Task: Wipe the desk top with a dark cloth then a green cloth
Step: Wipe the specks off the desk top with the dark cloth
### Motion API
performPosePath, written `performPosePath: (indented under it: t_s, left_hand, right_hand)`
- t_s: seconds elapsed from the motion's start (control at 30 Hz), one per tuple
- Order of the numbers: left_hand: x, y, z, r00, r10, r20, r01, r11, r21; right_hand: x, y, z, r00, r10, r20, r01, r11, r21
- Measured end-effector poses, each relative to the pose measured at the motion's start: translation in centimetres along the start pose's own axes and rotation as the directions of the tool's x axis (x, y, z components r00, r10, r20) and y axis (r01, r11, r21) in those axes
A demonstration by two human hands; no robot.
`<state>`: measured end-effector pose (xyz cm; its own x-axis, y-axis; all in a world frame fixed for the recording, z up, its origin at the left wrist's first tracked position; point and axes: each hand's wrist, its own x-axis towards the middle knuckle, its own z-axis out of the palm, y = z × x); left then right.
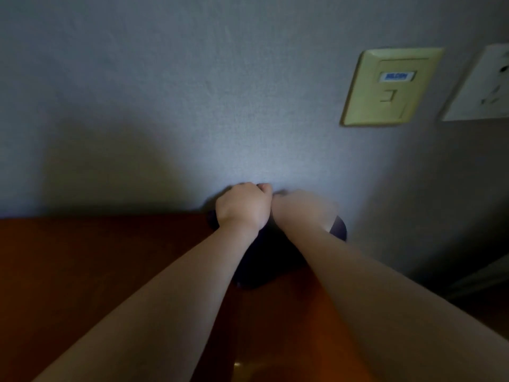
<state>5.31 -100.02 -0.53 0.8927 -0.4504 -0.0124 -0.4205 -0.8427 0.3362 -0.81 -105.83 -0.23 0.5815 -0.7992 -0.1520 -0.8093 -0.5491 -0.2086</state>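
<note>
A dark cloth (264,260) lies bunched on the brown wooden desk top (96,257), pushed against the wall at the desk's far edge. My left hand (243,206) is closed in a fist on the cloth's upper left part. Beside it, touching, my right hand (301,209) presses on the cloth's right part, blurred, fingers curled down. Both forearms cover much of the cloth. No green cloth is in view.
A grey wall (220,92) rises right behind the desk. A yellowed data socket plate (389,86) and a white power outlet (482,84) sit on the wall at the upper right. The desk's right edge drops into a dark gap (468,285).
</note>
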Motion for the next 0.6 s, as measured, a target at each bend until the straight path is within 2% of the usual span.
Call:
performPosePath:
  t_s: [0.13,0.23,0.27,0.33,0.4,0.5,0.6]
  left_hand:
    - [-1.1,-0.6,0.0,0.980,0.091,-0.177,-0.092,0.996,0.004]
    - [-3.0,-2.2,-0.1,0.901,0.275,-0.335,-0.275,0.960,0.046]
    - [-3.7,-2.6,-0.1,0.899,0.312,-0.306,-0.304,0.950,0.076]
    - [-4.5,-3.4,0.3,0.937,0.327,-0.122,-0.312,0.941,0.131]
    - [-4.1,-3.5,0.6,0.944,0.329,-0.018,-0.320,0.930,0.178]
    - [-2.6,-3.4,0.3,0.936,0.351,-0.002,-0.340,0.909,0.241]
    - [-1.2,-3.1,0.4,0.959,0.283,-0.026,-0.275,0.946,0.171]
  right_hand:
    - [0.6,-0.1,-0.3,0.999,-0.043,-0.028,0.045,0.996,0.078]
    - [-0.5,1.0,-0.2,0.973,-0.174,-0.152,0.192,0.974,0.116]
    - [-1.1,1.6,-0.1,0.953,-0.246,-0.178,0.263,0.961,0.080]
    - [-1.9,2.6,0.0,0.924,-0.359,-0.129,0.360,0.933,-0.020]
    - [-2.0,3.1,0.0,0.927,-0.372,-0.051,0.367,0.926,-0.084]
    - [-1.0,2.5,0.1,0.942,-0.330,-0.065,0.325,0.943,-0.075]
    - [0.7,1.9,0.2,0.954,-0.285,-0.096,0.284,0.958,-0.024]
